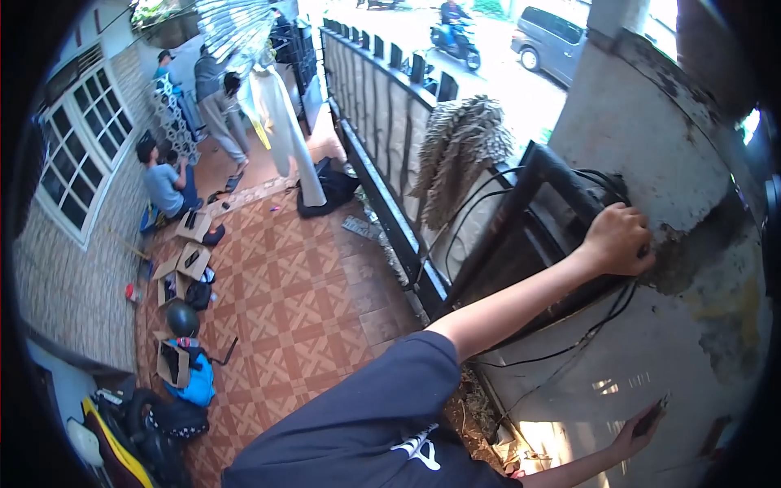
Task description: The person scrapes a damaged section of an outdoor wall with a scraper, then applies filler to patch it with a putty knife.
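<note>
My left hand [620,240] is closed at the upper corner of a dark framed panel [529,220], which leans against the wall. The bare arm and dark sleeve reach across from below. Low on the right, my right hand [636,433] is closed around a small dark object [651,417] with a thin tip; its exact kind is too small to make out. This hand is close to the pale wall [602,382]. Black cables [569,346] hang from behind the panel and run along the wall.
A shaggy grey mat [464,150] hangs over the fence [382,98]. Open cardboard boxes [194,260], a dark helmet [182,320] and a blue bag [195,382] lie on the tiled floor [285,317]. Several people, one a seated person [167,183], are at the far end.
</note>
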